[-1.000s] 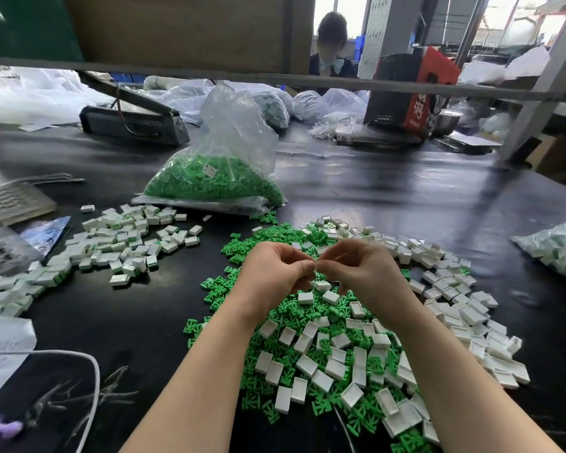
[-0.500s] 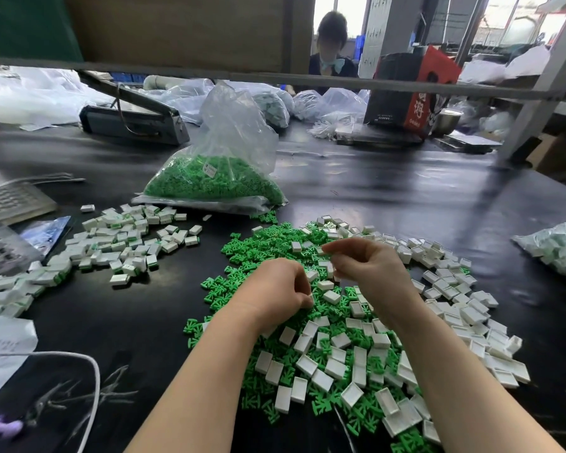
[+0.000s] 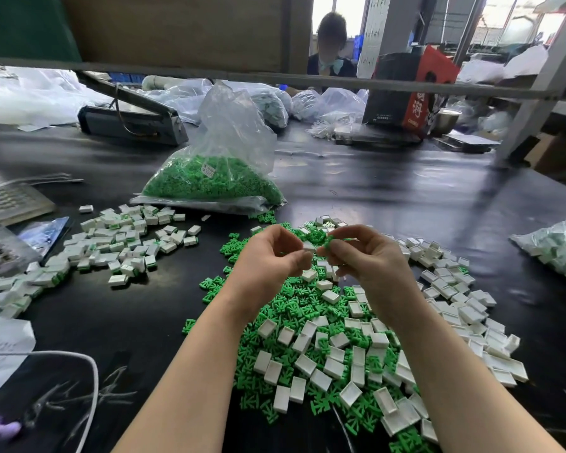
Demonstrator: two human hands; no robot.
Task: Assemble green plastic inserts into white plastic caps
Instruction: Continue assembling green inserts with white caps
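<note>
head view: both hands raised over the bench [image 3: 406,197], parts nearly touching
left hand [image 3: 268,256]: pinching a white cap [image 3: 308,246]
right hand [image 3: 366,256]: pinching a green insert [image 3: 328,240]
tip: I'd square the insert to the cap's open side, then press straight

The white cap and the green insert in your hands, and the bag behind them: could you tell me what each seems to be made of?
White cap: apparently rigid moulded plastic, matt, with crisp edges.
Green insert: probably plastic too, uniformly bright green; mostly hidden by fingers.
Bag: thin clear plastic film, glossy and crinkled, its contents showing through.
</note>
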